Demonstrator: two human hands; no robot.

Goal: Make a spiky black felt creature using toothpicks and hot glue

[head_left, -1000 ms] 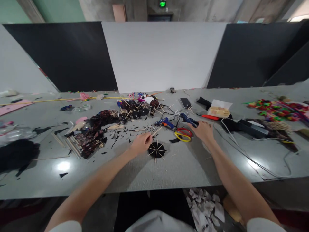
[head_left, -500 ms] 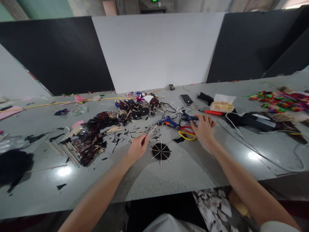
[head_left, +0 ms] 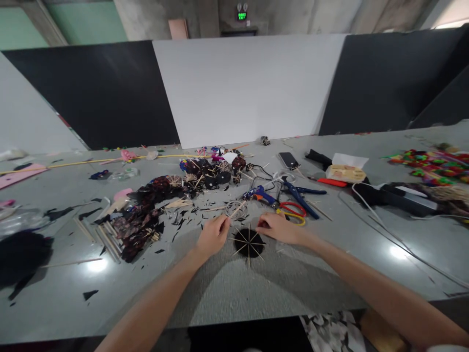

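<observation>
A black disc (head_left: 245, 253) with thin sticks fanned across it like spokes lies flat on the table between my hands. Left of it, my left hand (head_left: 213, 235) is closed on a thin wooden stick (head_left: 236, 211) that points up and away. My right hand (head_left: 280, 228) is at the disc's upper right edge, fingertips curled together close to the spoke ends; anything in them is hidden. Beyond that hand lie a tool with red and yellow loop handles (head_left: 293, 210), blue-handled pliers (head_left: 301, 198) and a blue glue gun (head_left: 264, 196) with an orange trigger.
Dark scraps (head_left: 134, 222) and several cut sticks (head_left: 109, 239) cover the left side. Stick-spoked black discs (head_left: 216, 180) are piled at the back. A phone (head_left: 288, 160), a tissue pack (head_left: 345, 173) and a white cable (head_left: 381, 222) lie to the right. Partition boards (head_left: 252, 90) stand behind.
My right hand has left the blue-handled pliers and moved left and nearer to the disc's edge. The left hand keeps its stick beside the disc. The view has tilted up slightly.
</observation>
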